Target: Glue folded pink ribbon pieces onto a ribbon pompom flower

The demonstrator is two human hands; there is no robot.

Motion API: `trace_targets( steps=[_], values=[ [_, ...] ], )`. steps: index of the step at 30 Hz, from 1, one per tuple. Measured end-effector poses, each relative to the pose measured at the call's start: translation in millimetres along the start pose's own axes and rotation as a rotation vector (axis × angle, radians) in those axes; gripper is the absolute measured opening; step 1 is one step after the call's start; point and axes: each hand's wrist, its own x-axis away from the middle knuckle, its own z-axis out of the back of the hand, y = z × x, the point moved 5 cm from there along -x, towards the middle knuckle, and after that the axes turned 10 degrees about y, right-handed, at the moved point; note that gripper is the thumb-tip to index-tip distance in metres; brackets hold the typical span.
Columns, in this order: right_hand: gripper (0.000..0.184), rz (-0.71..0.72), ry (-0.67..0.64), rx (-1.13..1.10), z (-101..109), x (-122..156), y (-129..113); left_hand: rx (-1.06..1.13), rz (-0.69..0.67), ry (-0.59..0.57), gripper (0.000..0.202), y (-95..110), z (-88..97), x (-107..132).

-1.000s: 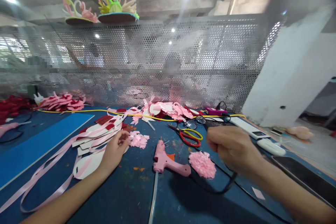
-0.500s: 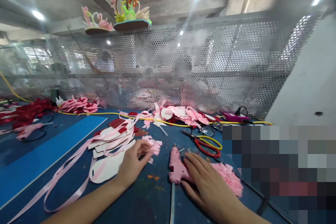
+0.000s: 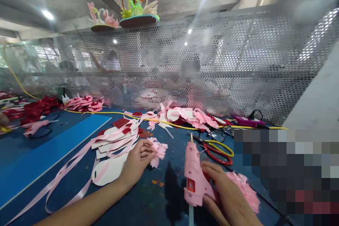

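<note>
The right hand [image 3: 227, 197] was closed around the grip of a smooth pink plastic glue gun [image 3: 193, 173], its metal tip pointing away, over the blue table [image 3: 148, 201] and beside a frilly pink ribbon flower [image 3: 246, 190]. The left hand [image 3: 137, 162] pinched a ragged tuft of pink ribbon [image 3: 159, 150] next to flat white card cutouts [image 3: 113, 141]

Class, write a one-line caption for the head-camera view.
Right hand holds a pink glue gun; left hand pinches pink ribbon pieces.

The glue gun [image 3: 194, 176] is smooth pink plastic, slightly glossy. The pink scraps [image 3: 159, 148] and ribbon [image 3: 66, 169] look like shiny satin. The table top [image 3: 143, 201] is matt blue and stained. The screen [image 3: 238, 60] is perforated metal.
</note>
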Motion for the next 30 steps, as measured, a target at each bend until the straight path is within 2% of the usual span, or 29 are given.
trace_targets(
  steps=[6, 9, 11, 15, 17, 20, 22, 24, 27, 30],
  values=[
    [0.044, -0.069, -0.055, -0.106, -1.9, -4.8, 0.3, 0.087, 0.020, -0.104, 0.015, 1.3, -6.7, 0.2],
    [0.044, -0.071, -0.073, -0.123, -1.7, -6.9, 0.1, 0.015, -0.029, -0.139, 0.019, 6.2, -7.5, 1.3],
    [0.045, -0.052, -0.056, -0.132, -0.4, -8.0, -0.4, -0.141, -0.149, -0.110, 0.019, 13.7, -5.1, 3.4],
    [0.044, -0.019, -0.017, -0.167, 3.5, -10.8, -2.4, -0.555, -0.499, -0.081, 0.011, 31.1, -6.9, 15.1],
    [0.043, -0.020, -0.012, -0.178, 4.8, -13.0, -3.1, -0.709, -0.553, -0.121, 0.014, 30.7, -10.9, 19.2],
    [0.044, -0.035, -0.011, -0.190, 5.7, -16.5, -3.9, -0.812, -0.491, -0.168, 0.017, 22.5, -13.4, 18.0],
    [0.044, -0.048, -0.018, -0.211, 5.6, -17.5, -4.4, -0.780, -0.423, -0.198, 0.011, 17.4, -13.4, 15.0],
    [0.043, -0.063, -0.024, -0.235, 5.4, -16.9, -4.7, -0.703, -0.347, -0.204, 0.014, 14.7, -11.6, 11.6],
    [0.039, -0.125, -0.001, -0.251, 7.0, -14.5, -2.3, -0.587, -0.232, -0.148, 0.019, 14.5, -6.4, 7.5],
    [0.033, -0.150, -0.023, -0.287, 6.6, -14.2, -2.7, -0.484, -0.175, -0.071, 0.022, 16.3, -1.8, 5.1]
  ],
)
